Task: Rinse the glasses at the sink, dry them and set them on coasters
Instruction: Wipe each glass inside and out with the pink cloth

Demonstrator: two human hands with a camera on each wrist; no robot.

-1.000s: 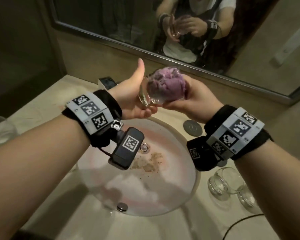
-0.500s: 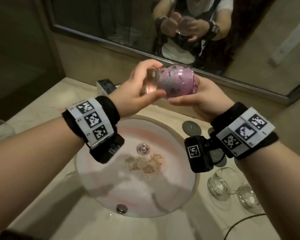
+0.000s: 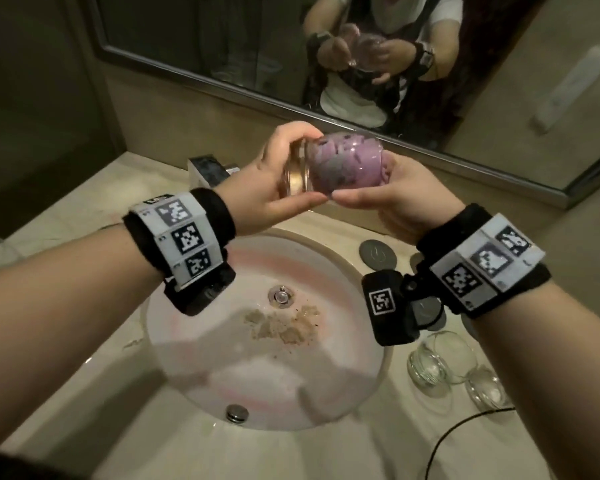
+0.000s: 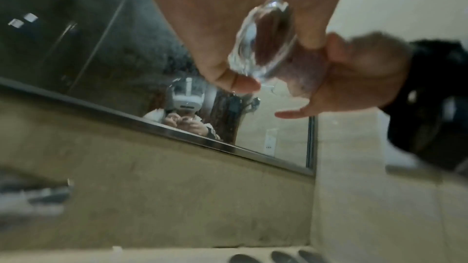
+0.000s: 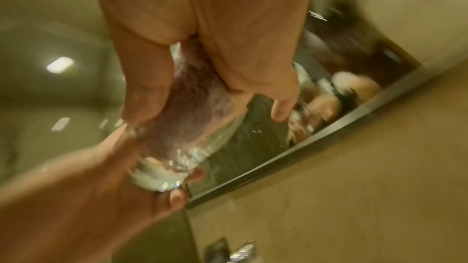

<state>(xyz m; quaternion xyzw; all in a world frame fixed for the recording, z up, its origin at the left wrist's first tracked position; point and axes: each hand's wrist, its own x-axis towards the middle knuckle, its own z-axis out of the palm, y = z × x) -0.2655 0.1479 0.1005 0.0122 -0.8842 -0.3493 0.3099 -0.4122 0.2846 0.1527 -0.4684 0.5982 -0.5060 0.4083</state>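
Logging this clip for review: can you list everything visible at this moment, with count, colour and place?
held glass: 1, clear, held on its side above the sink between both hands
cloth: 1, purple, stuffed inside the held glass
sink: 1, pale basin with brownish residue near the drain, set in the beige counter
other glasses: 2, clear, on the counter right of the sink
coasters: at least 2, grey, round, right of the sink; one mostly hidden
cable: 1, black, bottom right
mirror: 1, dark-framed, behind the counter
left hand: grips the glass base
right hand: holds the mouth end
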